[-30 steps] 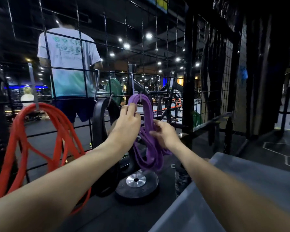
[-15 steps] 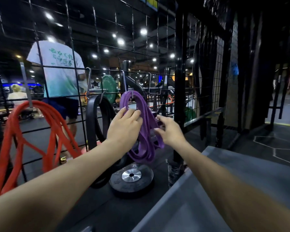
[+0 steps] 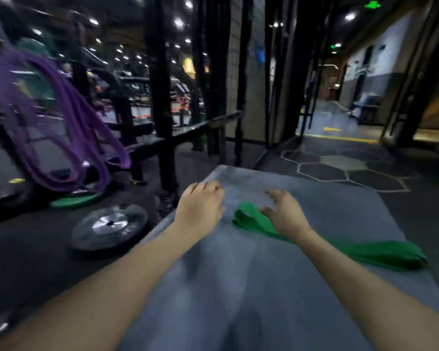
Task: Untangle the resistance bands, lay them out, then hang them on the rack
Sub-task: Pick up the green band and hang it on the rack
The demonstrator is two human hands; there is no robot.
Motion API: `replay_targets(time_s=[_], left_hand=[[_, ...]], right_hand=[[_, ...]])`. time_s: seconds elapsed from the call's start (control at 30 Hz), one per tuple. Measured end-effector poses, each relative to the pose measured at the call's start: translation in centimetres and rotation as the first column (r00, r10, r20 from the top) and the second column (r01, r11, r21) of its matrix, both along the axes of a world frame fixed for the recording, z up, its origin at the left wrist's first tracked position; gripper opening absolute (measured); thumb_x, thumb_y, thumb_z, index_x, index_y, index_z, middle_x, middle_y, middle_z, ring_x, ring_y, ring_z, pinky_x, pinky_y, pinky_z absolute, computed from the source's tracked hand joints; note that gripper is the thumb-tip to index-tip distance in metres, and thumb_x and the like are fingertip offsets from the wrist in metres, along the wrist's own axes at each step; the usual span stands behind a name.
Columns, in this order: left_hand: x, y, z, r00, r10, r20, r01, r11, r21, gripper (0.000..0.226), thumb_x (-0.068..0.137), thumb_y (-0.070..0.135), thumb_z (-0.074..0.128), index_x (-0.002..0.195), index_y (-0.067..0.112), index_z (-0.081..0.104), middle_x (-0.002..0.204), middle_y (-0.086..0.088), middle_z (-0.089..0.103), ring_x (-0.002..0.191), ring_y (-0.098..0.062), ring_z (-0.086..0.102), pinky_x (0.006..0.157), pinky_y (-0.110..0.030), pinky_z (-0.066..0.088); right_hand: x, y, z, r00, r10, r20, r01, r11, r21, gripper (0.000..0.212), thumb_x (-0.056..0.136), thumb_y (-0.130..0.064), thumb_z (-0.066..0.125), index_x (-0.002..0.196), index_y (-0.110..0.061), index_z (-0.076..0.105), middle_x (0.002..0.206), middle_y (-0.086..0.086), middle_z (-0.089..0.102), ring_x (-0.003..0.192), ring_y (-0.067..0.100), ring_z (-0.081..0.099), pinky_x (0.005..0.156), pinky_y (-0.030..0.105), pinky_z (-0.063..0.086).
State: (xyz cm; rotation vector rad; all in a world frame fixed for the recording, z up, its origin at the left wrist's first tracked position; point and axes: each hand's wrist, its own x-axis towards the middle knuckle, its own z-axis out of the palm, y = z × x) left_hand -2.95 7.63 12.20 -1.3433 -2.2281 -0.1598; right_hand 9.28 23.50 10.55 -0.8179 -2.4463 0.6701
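Fingers (image 3: 276,196) of the right hand (image 3: 284,214) spread apart over one flat, folded green band (image 3: 380,253); the left hand (image 3: 199,206) hangs relaxed above the grey bench (image 3: 238,287). One purple band (image 3: 74,127) hangs coiled on the rack (image 3: 160,97).

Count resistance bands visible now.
2. Purple band hangs on the rack at left; green band lies on the grey mat, under the right hand. Others may be off-frame.

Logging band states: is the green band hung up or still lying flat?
Lying flat. The green band stretches across the grey mat, doubled in flat layers, not on the rack. The right hand hovers over its near end.
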Motion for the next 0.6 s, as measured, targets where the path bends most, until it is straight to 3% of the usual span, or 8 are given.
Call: replay_targets(time_s=[0.17,0.33,0.5,0.6], left_hand=[[2.7,6.7,-5.9,0.978,-0.083,0.192,0.089,0.996,-0.021,0.036,0.093,0.033,0.048,0.127,0.020,0.050,0.130,0.001,0.047,0.122,-0.020,0.045,0.100,-0.031,0.032],[2.8,11.9,-10.6,0.922,-0.090,0.377,0.078,0.996,0.048,0.039,0.092,0.033,0.050,0.128,0.020,0.050,0.130,0.000,0.047,0.121,-0.022,0.044,0.098,-0.034,0.037],[1.2,14.7,-13.2,0.799,-0.042,0.599,-0.137,0.959,0.250,0.042,0.090,0.029,0.056,0.127,0.008,0.050,0.129,-0.014,0.043,0.118,-0.034,0.038,0.103,-0.035,0.028],[0.1,15.5,-14.0,0.763,-0.032,0.646,-0.217,0.928,0.302,0.043,0.091,0.029,0.056,0.127,0.008,0.047,0.128,-0.015,0.042,0.117,-0.035,0.039,0.100,-0.040,0.031]], right_hand=[[4.2,5.5,-4.5,0.992,-0.092,0.088,0.093,0.996,-0.009,0.051,0.088,-0.023,0.064,0.134,-0.009,0.047,0.132,0.018,0.048,0.117,0.037,0.049,0.097,0.040,0.043],[5.7,9.1,-8.3,0.969,-0.162,0.185,0.159,0.987,0.031,0.046,0.089,-0.020,0.061,0.133,-0.013,0.050,0.131,0.014,0.048,0.122,0.035,0.043,0.098,0.036,0.038],[4.4,10.6,-11.6,0.966,-0.125,0.226,0.114,0.991,0.064,0.045,0.089,-0.019,0.060,0.132,-0.013,0.051,0.130,0.011,0.049,0.119,0.034,0.044,0.099,0.034,0.036],[3.5,11.2,-12.8,0.960,-0.116,0.253,0.087,0.989,0.124,0.043,0.091,-0.022,0.056,0.133,-0.016,0.050,0.129,0.009,0.047,0.117,0.033,0.041,0.096,0.036,0.039]])
